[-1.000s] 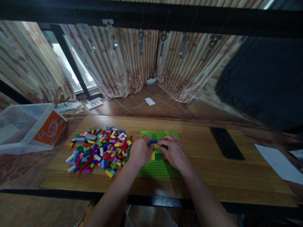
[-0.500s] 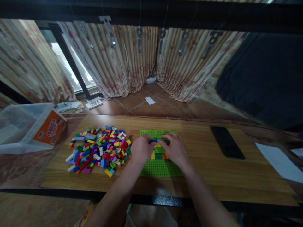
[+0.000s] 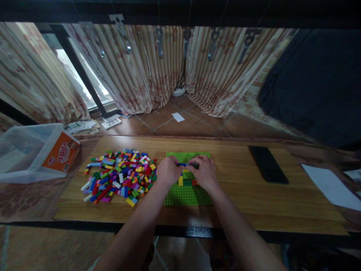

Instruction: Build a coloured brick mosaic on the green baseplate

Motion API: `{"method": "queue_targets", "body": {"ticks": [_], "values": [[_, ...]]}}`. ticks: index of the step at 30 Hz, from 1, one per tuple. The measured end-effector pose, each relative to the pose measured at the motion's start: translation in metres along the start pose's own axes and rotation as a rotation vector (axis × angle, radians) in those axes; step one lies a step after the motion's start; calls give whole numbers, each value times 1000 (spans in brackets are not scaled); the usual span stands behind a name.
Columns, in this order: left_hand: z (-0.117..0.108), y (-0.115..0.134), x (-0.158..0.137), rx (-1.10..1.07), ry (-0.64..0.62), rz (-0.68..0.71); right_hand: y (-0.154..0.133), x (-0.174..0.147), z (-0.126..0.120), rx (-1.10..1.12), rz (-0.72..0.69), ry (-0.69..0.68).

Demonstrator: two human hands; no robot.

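Note:
A green studded baseplate [image 3: 187, 197] lies on the wooden table under both hands. Above its far half, my left hand [image 3: 168, 172] pinches the left end of a blue toy brick [image 3: 182, 164]. My right hand [image 3: 205, 172] is closed at the other end of that brick, thumb and fingers curled around a dark area I cannot make out clearly. Just below the fingers, yellow bricks [image 3: 181, 181] and an orange-red brick [image 3: 194, 183] are fixed on the plate, with green ones between them. The fingers partly cover this build.
Left of the plate spreads a heap of mixed toy bricks [image 3: 121, 177]. Beyond it stands a clear plastic bin [image 3: 28, 150] with an orange label. A black phone [image 3: 267, 164] and white paper [image 3: 329, 186] lie to the right. The table's dark front edge [image 3: 194, 231] runs below my forearms.
The camera view has shifted slightly. Both hands stay over the plate's far half at the blue brick, and my right fingers have moved a little, showing more dark area between them.

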State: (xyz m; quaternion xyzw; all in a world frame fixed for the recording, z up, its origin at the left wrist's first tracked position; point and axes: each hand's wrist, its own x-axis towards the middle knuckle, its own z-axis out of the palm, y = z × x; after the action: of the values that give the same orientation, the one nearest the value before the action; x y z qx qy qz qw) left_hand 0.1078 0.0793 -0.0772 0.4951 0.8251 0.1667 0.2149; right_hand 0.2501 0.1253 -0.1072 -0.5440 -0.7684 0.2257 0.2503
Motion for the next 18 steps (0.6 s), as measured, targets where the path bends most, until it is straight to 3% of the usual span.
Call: {"method": "queue_targets", "body": {"ticks": [8, 12, 15, 18], "values": [[-3, -1, -5, -59, -6, 8, 2, -4, 3, 18, -58, 48], [2, -4, -14, -105, 63, 24, 8, -3, 2, 81, -143, 75], [0, -2, -16, -221, 113, 36, 11, 1, -7, 164, -124, 88], [-17, 5, -21, -395, 145, 101, 13, 4, -19, 152, -75, 138]]}}
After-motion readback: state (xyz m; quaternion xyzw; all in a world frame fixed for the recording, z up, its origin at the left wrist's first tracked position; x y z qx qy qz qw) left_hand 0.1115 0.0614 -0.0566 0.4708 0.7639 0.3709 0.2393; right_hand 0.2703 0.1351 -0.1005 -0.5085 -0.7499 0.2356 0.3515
